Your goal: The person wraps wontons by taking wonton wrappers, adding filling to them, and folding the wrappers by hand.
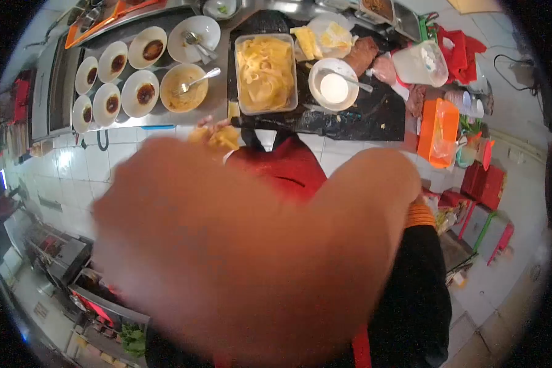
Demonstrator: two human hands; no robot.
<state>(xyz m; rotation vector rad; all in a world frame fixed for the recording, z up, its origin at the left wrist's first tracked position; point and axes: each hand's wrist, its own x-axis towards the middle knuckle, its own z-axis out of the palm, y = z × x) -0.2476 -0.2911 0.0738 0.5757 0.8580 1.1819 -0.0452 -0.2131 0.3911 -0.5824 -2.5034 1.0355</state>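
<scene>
A large blurred arm (257, 257), which looks like my right, is raised close to the camera and covers the lower middle of the head view. It comes from a black sleeve with orange bands (421, 216); its fingers are smeared. Near the counter's front edge, my left hand (210, 124) has its fingers curled round folded yellow dough pieces (227, 138). Just behind is a clear plastic tub (238, 105) filled with similar yellow pieces. Left of the tub, a bowl of light brown mixture (173, 104) holds a fork (197, 80).
Several white bowls with dark sauce (139, 94) stand at the left, near a bowl of spoons (176, 37). On the black mat (383, 116) is a bowl with a white cup (334, 88). An orange bin (431, 126) and a whitish tub (418, 64) are at the right.
</scene>
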